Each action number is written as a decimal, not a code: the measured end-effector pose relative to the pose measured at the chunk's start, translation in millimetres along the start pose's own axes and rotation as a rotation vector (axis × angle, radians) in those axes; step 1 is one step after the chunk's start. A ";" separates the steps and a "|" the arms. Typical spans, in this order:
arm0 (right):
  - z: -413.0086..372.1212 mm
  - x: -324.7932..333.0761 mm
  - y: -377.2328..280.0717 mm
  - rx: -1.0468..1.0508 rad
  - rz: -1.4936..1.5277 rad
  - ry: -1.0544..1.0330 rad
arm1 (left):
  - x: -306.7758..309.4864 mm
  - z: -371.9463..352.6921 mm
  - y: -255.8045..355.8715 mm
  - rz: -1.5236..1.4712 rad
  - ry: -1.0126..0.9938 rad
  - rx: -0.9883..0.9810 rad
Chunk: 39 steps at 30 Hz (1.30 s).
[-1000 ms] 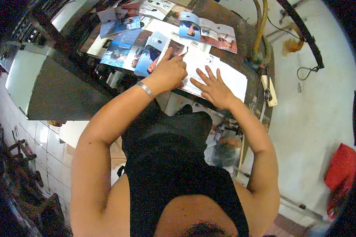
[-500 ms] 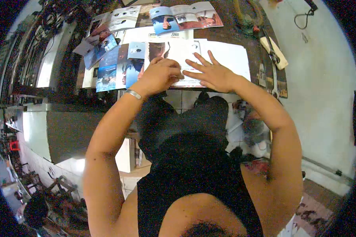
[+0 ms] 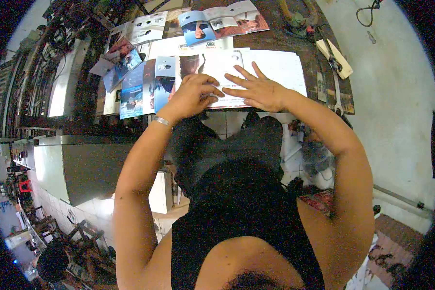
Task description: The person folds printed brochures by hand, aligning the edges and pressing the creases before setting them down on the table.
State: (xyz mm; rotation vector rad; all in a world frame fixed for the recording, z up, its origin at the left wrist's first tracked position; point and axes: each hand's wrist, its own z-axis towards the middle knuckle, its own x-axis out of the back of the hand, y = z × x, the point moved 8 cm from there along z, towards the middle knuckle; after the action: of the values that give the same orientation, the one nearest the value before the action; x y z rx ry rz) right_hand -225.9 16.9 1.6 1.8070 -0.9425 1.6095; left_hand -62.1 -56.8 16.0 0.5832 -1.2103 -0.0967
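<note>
My right hand point(image 3: 260, 90) lies flat with fingers spread on a stack of white printed sheets point(image 3: 277, 70) at the table's near edge. My left hand point(image 3: 194, 94), a metal band at its wrist, rests on the same sheets. Its fingers are bent and a little apart, and their tips reach the paper close to my right fingertips. The top sheet carries a brown picture and small print. Under and left of my left hand, blue photo-printed sheets point(image 3: 132, 100) overlap one another.
Folded colour brochures point(image 3: 228, 21) and other printed sheets point(image 3: 147, 27) lie farther back on the dark table point(image 3: 280, 42). A wrench point(image 3: 337, 92) and a pale block point(image 3: 340, 66) sit at its right edge. Left stands a grey cabinet point(image 3: 89, 166); at lower left is another person point(image 3: 53, 261).
The fingers of my left hand have loosened from a pinch and lie more spread on the paper. My right hand stays in place. The whole view has turned slightly.
</note>
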 end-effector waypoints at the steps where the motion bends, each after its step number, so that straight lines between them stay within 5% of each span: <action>1: -0.4 0.7 -0.7 -0.002 0.007 0.001 | 0.1 0.2 0.3 -0.002 -0.001 -0.001; 39: -1.3 -1.0 0.1 0.016 0.015 0.041 | 1.2 -2.7 1.8 0.022 0.063 -0.035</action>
State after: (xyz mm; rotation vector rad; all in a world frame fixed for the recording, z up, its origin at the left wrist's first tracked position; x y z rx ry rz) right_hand -226.8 18.0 0.8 1.7749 -0.9293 1.6616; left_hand -59.7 -54.7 17.3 0.5387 -1.1513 -0.0799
